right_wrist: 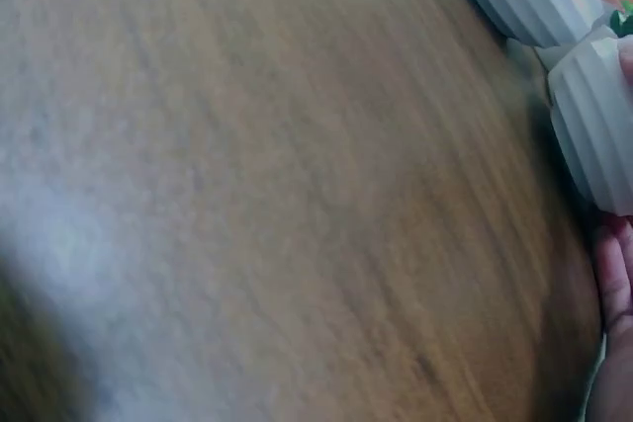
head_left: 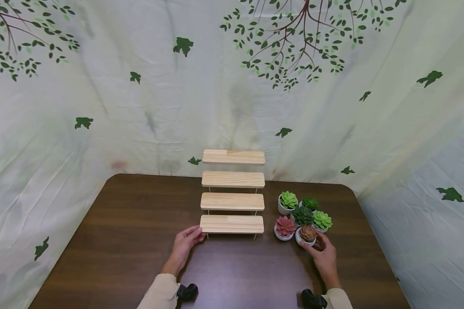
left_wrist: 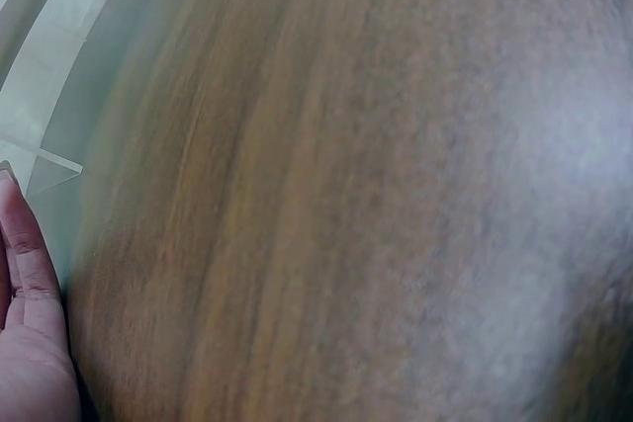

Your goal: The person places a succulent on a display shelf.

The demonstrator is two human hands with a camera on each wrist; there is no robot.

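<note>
A tiered wooden display stand (head_left: 232, 201) with pale shelves on thin clear supports stands at the table's back. My left hand (head_left: 186, 244) grips the left end of its lowest shelf. In the left wrist view its fingers (left_wrist: 28, 254) lie by a clear support (left_wrist: 61, 160). My right hand (head_left: 325, 255) holds a small potted succulent with brown leaves (head_left: 307, 233), thumb in front and fingers at the right side. Its ribbed white pot (right_wrist: 593, 126) shows in the right wrist view. A red succulent (head_left: 285, 226) in a similar pot stands just left of it.
Behind the brown one cluster several green potted succulents (head_left: 303, 215), including a light green one (head_left: 288, 199) at the back left and another (head_left: 322, 220) at the right. The dark wooden table (head_left: 139, 214) meets a leaf-patterned cloth backdrop (head_left: 158, 107).
</note>
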